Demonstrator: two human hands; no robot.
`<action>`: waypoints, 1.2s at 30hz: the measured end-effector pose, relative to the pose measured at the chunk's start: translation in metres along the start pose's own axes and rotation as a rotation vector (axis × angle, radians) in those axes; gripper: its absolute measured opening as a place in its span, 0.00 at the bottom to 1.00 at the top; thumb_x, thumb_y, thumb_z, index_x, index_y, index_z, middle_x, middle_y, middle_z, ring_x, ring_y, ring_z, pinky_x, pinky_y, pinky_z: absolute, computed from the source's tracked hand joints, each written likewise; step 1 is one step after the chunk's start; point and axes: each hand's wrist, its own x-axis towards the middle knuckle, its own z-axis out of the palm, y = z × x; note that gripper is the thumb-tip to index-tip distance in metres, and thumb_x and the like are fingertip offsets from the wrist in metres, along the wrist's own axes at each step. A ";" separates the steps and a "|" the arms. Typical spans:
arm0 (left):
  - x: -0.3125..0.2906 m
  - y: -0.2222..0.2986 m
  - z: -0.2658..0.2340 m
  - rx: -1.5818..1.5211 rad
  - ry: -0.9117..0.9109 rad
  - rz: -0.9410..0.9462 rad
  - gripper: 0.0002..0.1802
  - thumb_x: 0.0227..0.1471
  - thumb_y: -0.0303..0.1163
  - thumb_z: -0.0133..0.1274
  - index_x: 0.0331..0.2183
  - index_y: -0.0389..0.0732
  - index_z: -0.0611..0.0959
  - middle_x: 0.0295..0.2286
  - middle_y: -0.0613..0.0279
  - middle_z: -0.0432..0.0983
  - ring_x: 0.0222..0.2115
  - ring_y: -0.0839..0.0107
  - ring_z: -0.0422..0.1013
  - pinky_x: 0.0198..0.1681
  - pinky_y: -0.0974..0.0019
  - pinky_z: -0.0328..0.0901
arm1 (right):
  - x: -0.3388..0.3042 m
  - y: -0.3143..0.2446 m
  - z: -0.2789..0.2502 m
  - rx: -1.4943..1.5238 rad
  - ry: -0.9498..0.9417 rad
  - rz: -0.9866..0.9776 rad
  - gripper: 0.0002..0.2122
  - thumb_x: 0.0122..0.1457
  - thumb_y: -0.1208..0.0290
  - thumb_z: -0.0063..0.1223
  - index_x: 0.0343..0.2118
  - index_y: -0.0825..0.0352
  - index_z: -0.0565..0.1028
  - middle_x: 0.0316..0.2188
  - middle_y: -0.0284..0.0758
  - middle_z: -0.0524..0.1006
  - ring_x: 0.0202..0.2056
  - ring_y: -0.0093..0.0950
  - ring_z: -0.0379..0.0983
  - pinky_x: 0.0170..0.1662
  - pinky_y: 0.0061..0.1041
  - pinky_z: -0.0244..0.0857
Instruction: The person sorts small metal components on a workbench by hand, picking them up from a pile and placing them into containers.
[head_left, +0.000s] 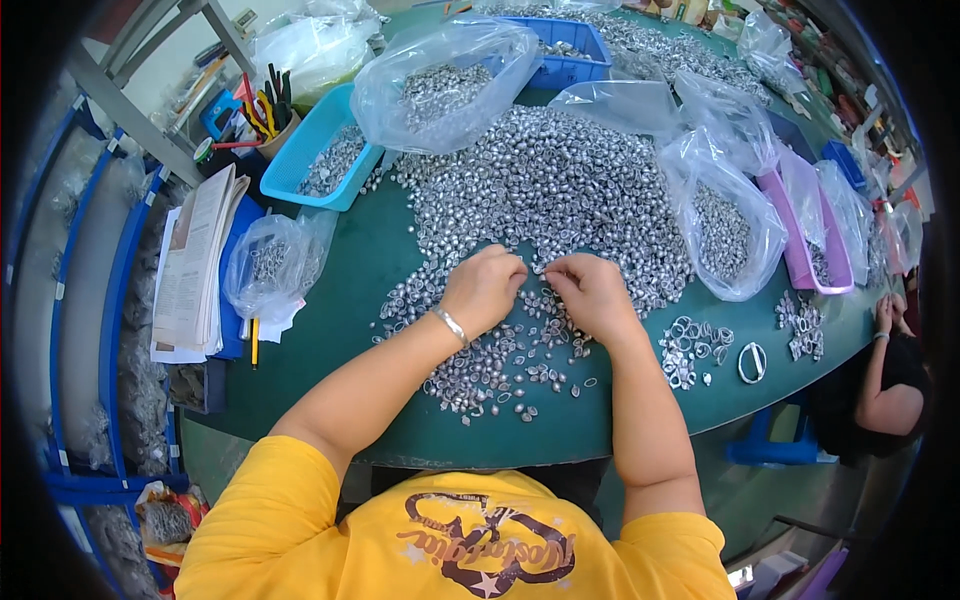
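A large heap of small silvery metal pieces (560, 170), many oval or ring-like, covers the middle of the green table (345, 330). My left hand (484, 288), with a silver bangle (450, 325) on its wrist, is at the heap's near edge with thumb and fingers pinched together. Facing it, a short gap away, my right hand (592, 295) is pinched too. Something tiny and silvery shows at the right fingertips; its kind is too small to tell. What the left fingers hold, if anything, is hidden. Loose metal pieces (480, 365) lie below and between both hands.
A turquoise basket (275, 180) and plastic bags of pieces (725, 235) border the heap. A pink basket (840, 275) stands right, near small piles of rings (680, 350) and a round silvery ring (752, 362). Papers (190, 275) and a tool cup (280, 135) are left. Another person (885, 390) sits far right.
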 end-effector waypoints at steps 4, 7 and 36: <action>-0.006 0.003 -0.008 -0.080 -0.028 -0.022 0.05 0.40 0.29 0.55 0.25 0.41 0.80 0.21 0.58 0.69 0.23 0.60 0.68 0.27 0.62 0.63 | 0.002 0.005 -0.007 0.428 0.043 0.138 0.05 0.48 0.76 0.51 0.27 0.70 0.75 0.21 0.36 0.74 0.20 0.28 0.69 0.24 0.23 0.61; -0.008 0.008 -0.010 0.031 -0.095 0.075 0.05 0.40 0.29 0.56 0.25 0.41 0.80 0.21 0.58 0.69 0.25 0.60 0.69 0.28 0.62 0.64 | 0.003 0.007 -0.020 1.407 -0.069 0.430 0.04 0.47 0.75 0.46 0.22 0.69 0.72 0.17 0.30 0.69 0.13 0.15 0.57 0.13 0.14 0.44; -0.074 -0.016 -0.057 -1.595 0.117 -0.688 0.08 0.51 0.31 0.49 0.25 0.37 0.74 0.23 0.61 0.71 0.15 0.84 0.56 0.14 0.81 0.51 | -0.007 0.003 -0.012 -0.070 -0.143 0.128 0.05 0.45 0.71 0.55 0.25 0.65 0.78 0.22 0.38 0.76 0.25 0.32 0.73 0.32 0.29 0.66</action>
